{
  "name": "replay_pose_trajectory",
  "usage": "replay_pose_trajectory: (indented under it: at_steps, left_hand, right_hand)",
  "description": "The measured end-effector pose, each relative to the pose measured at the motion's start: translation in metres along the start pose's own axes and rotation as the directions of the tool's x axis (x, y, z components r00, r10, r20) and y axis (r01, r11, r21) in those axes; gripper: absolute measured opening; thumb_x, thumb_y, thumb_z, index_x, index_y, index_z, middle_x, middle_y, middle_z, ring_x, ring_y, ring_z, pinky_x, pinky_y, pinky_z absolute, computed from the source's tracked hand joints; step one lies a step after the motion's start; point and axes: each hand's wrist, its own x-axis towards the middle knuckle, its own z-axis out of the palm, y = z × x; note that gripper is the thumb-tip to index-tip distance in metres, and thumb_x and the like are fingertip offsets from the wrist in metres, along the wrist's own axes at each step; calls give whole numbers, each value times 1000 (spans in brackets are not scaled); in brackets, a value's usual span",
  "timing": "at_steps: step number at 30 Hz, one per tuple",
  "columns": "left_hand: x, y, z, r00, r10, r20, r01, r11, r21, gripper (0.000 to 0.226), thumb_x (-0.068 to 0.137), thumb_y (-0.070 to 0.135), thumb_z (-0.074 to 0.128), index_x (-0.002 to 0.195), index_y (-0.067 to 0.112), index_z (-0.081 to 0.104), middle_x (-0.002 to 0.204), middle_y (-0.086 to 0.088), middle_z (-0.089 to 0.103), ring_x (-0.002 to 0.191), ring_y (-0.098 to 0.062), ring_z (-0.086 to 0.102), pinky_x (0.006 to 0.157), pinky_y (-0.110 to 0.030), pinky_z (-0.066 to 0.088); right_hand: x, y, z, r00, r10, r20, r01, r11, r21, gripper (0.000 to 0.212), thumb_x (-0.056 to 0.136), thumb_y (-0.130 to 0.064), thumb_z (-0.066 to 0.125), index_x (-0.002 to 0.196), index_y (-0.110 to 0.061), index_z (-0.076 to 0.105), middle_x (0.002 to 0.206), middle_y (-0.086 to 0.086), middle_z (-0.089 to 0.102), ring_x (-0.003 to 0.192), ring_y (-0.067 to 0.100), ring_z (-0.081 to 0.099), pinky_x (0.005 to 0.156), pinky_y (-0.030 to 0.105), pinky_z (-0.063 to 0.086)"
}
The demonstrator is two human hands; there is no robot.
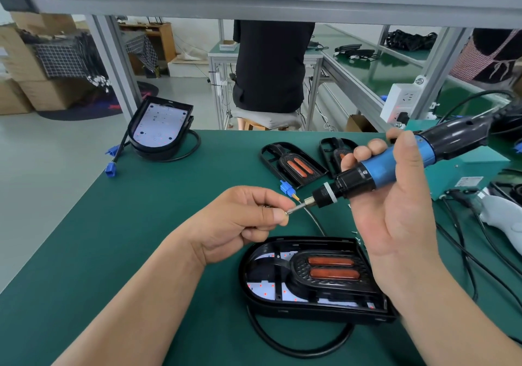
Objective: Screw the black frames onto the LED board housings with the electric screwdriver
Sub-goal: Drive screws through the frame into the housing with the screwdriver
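The right hand (pixel 395 215) grips the driver (pixel 395 165) tilted, its bit (pixel 296 208) aimed at the left hand (pixel 240 218), whose thumb and forefinger pinch the bit's tip, probably seating a screw too small to make out. Directly below, the housing (pixel 282 306) lies flat on the mat (pixel 141 238) with a frame (pixel 324 278) laid in it, ready for fastening; spare frames (pixel 293 165) wait behind.

green bench (pixel 141 238) | framed housing (pixel 268 306) near | two loose frames (pixel 293 165) | stacked housings (pixel 158 128) far-left
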Motion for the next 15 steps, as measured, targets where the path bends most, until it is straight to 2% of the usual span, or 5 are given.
replay_pose_trajectory:
  at_steps: [6,11,15]
  left_hand:
    - [-1,-1,-1,1000,-11,-3,11,1000,4,18,85,-1,70,99,5,80,81,-14,65,58,-9,37,45,-14,29]
    - [-2,0,-5,998,-40,47,41,999,-4,26,89,2,68,114,2,78,85,-12,64,65,-10,35,46,-13,31]
    - [-4,1,-9,997,-62,38,62,998,16,28,93,13,68,117,0,77,86,-8,63,64,-7,40,46,-13,32]
  right_hand:
    - [0,2,-1,999,28,-23,-28,1000,11,23,105,-32,63,121,-19,52,91,-3,58,81,15,59,98,37,52]
    - [-1,2,-3,999,40,-36,-39,998,44,22,105,-36,65,114,-18,56,91,-2,58,81,16,59,96,38,53]
    - [-1,1,-4,998,44,-50,-41,998,55,23,105,-35,66,114,-17,56,91,-1,58,81,17,59,96,38,53]
